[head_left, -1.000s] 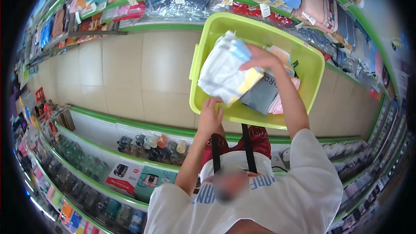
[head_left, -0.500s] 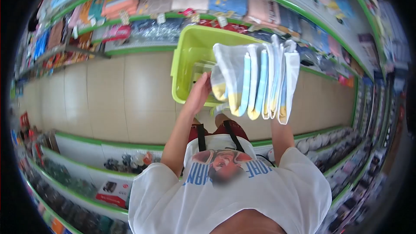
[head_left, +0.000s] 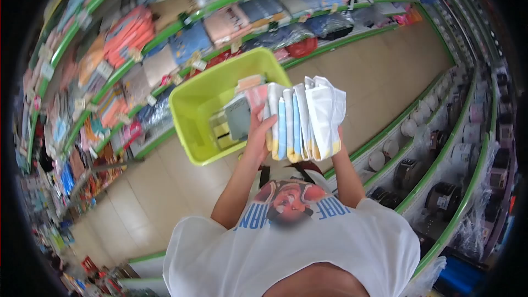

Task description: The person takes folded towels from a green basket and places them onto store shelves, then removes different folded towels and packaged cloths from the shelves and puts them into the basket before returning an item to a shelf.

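Between my two hands is a stack of folded towels (head_left: 297, 124), white with light blue and yellow parts, standing on edge side by side. My left hand (head_left: 259, 133) presses its left side, with the thumb over the front. On the far right side my right hand (head_left: 339, 137) supports the stack; most of its fingers are hidden behind the cloth. Just behind and left of the towels sits a lime-green plastic tub (head_left: 190, 118). Inside it are a grey folded item (head_left: 237, 118) and a pink one (head_left: 257, 96), partly covered by the towels.
Green-edged shelves with folded cloth goods (head_left: 225, 25) run along the far side. On the right, shelves hold pots and pans (head_left: 443, 198) and white round dishes (head_left: 410, 127). A tiled floor (head_left: 132, 201) lies between the rows.
My view has turned to the right. The towel stack is squeezed more tightly, with my left hand now against its side. More of the tub's contents show.
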### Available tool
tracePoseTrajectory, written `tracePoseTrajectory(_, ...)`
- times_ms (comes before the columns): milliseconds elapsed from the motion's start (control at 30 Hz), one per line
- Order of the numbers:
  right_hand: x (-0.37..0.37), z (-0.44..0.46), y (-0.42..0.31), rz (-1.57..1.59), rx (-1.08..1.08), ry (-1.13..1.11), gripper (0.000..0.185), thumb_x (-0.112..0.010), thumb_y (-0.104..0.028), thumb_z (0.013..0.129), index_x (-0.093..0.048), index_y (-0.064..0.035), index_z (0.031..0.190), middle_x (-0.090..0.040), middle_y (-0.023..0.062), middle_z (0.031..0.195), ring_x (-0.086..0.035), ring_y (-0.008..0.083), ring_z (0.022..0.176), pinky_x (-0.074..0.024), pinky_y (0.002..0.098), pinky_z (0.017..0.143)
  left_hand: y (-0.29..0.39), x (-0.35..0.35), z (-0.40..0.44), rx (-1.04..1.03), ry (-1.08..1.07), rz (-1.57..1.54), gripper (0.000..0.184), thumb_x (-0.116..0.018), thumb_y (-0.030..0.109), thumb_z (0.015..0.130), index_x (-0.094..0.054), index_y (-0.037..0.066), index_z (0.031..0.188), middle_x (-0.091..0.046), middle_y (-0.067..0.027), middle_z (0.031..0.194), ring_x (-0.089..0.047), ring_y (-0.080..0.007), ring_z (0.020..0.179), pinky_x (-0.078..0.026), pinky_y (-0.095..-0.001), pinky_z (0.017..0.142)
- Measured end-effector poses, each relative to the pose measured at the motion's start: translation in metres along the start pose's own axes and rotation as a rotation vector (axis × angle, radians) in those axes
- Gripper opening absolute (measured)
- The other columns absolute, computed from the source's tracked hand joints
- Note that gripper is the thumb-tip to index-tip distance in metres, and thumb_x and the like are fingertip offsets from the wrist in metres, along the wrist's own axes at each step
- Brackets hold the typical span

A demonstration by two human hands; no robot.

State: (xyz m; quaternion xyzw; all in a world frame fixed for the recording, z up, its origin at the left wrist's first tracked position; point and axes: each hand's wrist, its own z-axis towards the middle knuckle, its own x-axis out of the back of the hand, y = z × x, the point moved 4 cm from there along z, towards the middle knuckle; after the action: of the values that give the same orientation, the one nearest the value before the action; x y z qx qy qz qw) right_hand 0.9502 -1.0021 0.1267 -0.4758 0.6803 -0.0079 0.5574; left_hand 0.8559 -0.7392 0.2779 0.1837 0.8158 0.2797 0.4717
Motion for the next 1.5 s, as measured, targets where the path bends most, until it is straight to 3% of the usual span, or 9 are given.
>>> tracePoseTrajectory(100, 0.059, -0.022, -0.047, 0.0, 0.101, -0.035, 0.085, -0.073, -0.036, 0.073, -0.037, 0.0021, 0.14, -0.056, 0.0173, 0.129, -0.057, 0.0315, 0.115, -0.048, 0.0435, 0.1, -0.076, -0.035, 0.036, 0.395, -0.075, -0.332, 0.04, -0.059, 0.019, 0.093, -0.051, 0.002, 0.128, -0.061, -0.0145, 0.12, -0.062, -0.027, 0.106, -0.05, -0.0399, 0.095)
tracePoseTrajectory(300, 0.152, -0.073, -0.16, 0.009, 0.07, 0.091, 0.084, -0.075, -0.032, 0.072, -0.038, 0.0035, 0.139, -0.056, 0.0178, 0.129, -0.057, 0.0318, 0.116, -0.0483, 0.0431, 0.1, -0.197, -0.144, 0.072, 0.474, -0.13, -0.175, 0.036, -0.059, 0.023, 0.094, -0.057, 0.0, 0.121, -0.066, -0.0113, 0.113, -0.064, -0.0269, 0.103, -0.05, -0.0379, 0.095)
tracePoseTrajectory(433, 0.163, -0.091, -0.227, 0.025, 0.121, 0.205, 0.084, -0.076, -0.033, 0.073, -0.039, 0.0036, 0.138, -0.056, 0.0186, 0.129, -0.057, 0.0315, 0.116, -0.0482, 0.0431, 0.1, -0.222, -0.214, 0.1, 0.333, -0.322, 0.077, 0.046, -0.056, 0.015, 0.092, -0.044, 0.007, 0.136, -0.057, -0.0097, 0.126, -0.056, -0.0247, 0.115, -0.047, -0.0395, 0.099)
tracePoseTrajectory(667, 0.192, -0.05, -0.274, 0.076, 0.2, 0.133, 0.081, -0.074, -0.039, 0.077, -0.041, 0.0025, 0.138, -0.058, 0.0171, 0.128, -0.058, 0.0301, 0.114, -0.0466, 0.0413, 0.101, -0.214, -0.311, 0.136, 0.214, -0.398, 0.36, 0.065, -0.057, 0.024, 0.09, -0.025, 0.011, 0.145, -0.043, -0.0101, 0.138, -0.045, -0.0247, 0.127, -0.038, -0.0395, 0.107)
tracePoseTrajectory(1033, 0.19, 0.129, -0.378, -0.163, -0.063, 0.202, 0.079, -0.071, -0.04, 0.084, -0.036, 0.001, 0.141, -0.053, 0.014, 0.133, -0.056, 0.025, 0.118, -0.0489, 0.0383, 0.097, -0.248, -0.305, 0.344, 0.244, -0.357, 0.563, 0.099, -0.067, 0.048, 0.082, -0.007, 0.011, 0.151, -0.026, -0.016, 0.151, -0.028, -0.0285, 0.139, -0.024, -0.0383, 0.114)
tracePoseTrajectory(1233, 0.137, 0.256, -0.518, -0.311, 0.006, 0.121, 0.074, -0.069, -0.037, 0.086, -0.036, -0.0013, 0.142, -0.053, 0.0127, 0.133, -0.056, 0.0223, 0.117, -0.0495, 0.0371, 0.095, -0.18, -0.401, 0.484, 0.385, -0.397, 0.735, 0.084, -0.06, 0.041, 0.092, -0.008, 0.017, 0.154, -0.033, -0.0114, 0.15, -0.037, -0.0219, 0.136, -0.037, -0.0409, 0.108)
tracePoseTrajectory(1267, 0.134, 0.281, -0.546, -0.369, -0.001, 0.127, 0.073, -0.068, -0.036, 0.087, -0.035, -0.0016, 0.142, -0.053, 0.0125, 0.133, -0.056, 0.0222, 0.117, -0.0497, 0.037, 0.095, -0.172, -0.424, 0.514, 0.333, -0.401, 0.745, 0.104, -0.072, 0.039, 0.082, -0.003, 0.006, 0.152, -0.027, -0.0194, 0.151, -0.034, -0.0298, 0.137, -0.033, -0.04, 0.11)
tracePoseTrajectory(1367, 0.121, 0.354, -0.628, -0.441, -0.005, 0.128, 0.07, -0.067, -0.032, 0.089, -0.034, -0.0037, 0.143, -0.053, 0.0116, 0.133, -0.056, 0.0206, 0.116, -0.0502, 0.0364, 0.094, -0.134, -0.512, 0.568, 0.194, -0.425, 0.745, 0.106, -0.077, 0.033, 0.078, -0.006, 0.002, 0.15, -0.032, -0.0201, 0.147, -0.039, -0.0307, 0.133, -0.039, -0.0402, 0.106)
tracePoseTrajectory(1500, 0.061, 0.433, -0.758, -0.407, 0.332, -0.111, 0.068, -0.065, -0.03, 0.09, -0.033, -0.0063, 0.145, -0.051, 0.0098, 0.135, -0.055, 0.0175, 0.117, -0.0493, 0.0346, 0.095, -0.085, -0.609, 0.648, 0.049, -0.367, 0.645, 0.107, -0.081, 0.031, 0.075, -0.009, 0.0, 0.148, -0.038, -0.0236, 0.141, -0.047, -0.0327, 0.125, -0.047, -0.0412, 0.099)
